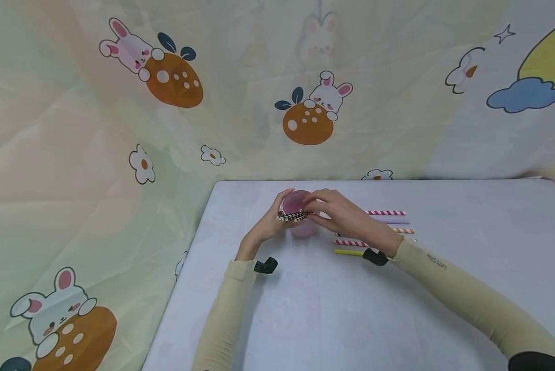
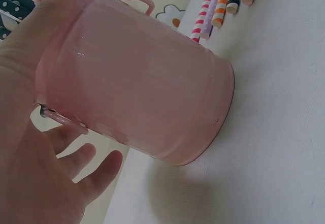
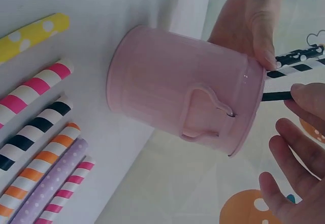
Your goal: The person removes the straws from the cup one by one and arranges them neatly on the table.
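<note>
A small pink bucket (image 2: 137,76) with a handle on each side is tilted, its mouth facing up and away from the table. My left hand (image 1: 274,221) holds it near the rim, some fingers spread beside it. In the right wrist view the left thumb lies at the rim, by black-and-white patterned straws (image 3: 299,57) that stick out of the mouth. My right hand (image 1: 335,208) is at the opening, where its thumb and finger pinch a dark straw (image 3: 277,96). The lower end of that straw is hidden inside the bucket.
Several paper straws lie side by side to the right on the white table (image 1: 305,309): a yellow dotted straw (image 3: 33,36), a pink striped straw (image 3: 35,91), a black striped straw (image 3: 35,132), an orange striped straw (image 3: 40,170) and a lilac dotted straw (image 3: 51,183). Behind hangs a cartoon-print cloth (image 1: 240,103).
</note>
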`<state>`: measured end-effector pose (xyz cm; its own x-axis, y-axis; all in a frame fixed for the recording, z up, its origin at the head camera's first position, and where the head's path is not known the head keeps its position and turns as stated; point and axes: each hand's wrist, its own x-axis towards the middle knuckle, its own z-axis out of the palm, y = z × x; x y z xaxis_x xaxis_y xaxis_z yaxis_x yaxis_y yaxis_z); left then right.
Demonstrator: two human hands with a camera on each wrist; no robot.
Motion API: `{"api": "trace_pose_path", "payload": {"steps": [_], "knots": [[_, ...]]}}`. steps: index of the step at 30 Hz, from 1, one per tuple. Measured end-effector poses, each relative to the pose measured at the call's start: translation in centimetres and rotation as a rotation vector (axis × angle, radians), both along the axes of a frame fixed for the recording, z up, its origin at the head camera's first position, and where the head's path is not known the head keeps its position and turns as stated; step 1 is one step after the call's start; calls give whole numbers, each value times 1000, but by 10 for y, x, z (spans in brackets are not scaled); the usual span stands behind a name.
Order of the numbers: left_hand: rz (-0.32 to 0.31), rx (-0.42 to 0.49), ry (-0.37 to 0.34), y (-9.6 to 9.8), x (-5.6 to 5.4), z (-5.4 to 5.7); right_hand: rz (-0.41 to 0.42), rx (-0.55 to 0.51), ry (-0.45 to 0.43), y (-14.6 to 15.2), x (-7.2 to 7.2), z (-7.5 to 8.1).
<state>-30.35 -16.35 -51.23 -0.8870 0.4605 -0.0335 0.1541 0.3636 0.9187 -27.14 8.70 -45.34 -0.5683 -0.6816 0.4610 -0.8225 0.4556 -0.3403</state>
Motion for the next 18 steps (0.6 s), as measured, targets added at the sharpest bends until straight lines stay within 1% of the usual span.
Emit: {"api": "trace_pose_path", "payload": {"steps": [4,9,13,18], "knots": [[0,-9,-15,1,0,1,-14,-6,-15,3,2,6],[-4,-11,-26,2,0,1,-27,-36,9,8,3,13],[-5,6,-13,2,0,0,-42,-80,43,13,5,21],[11,10,9,1,1,0,-62,-136,66,23,7,33]]}}
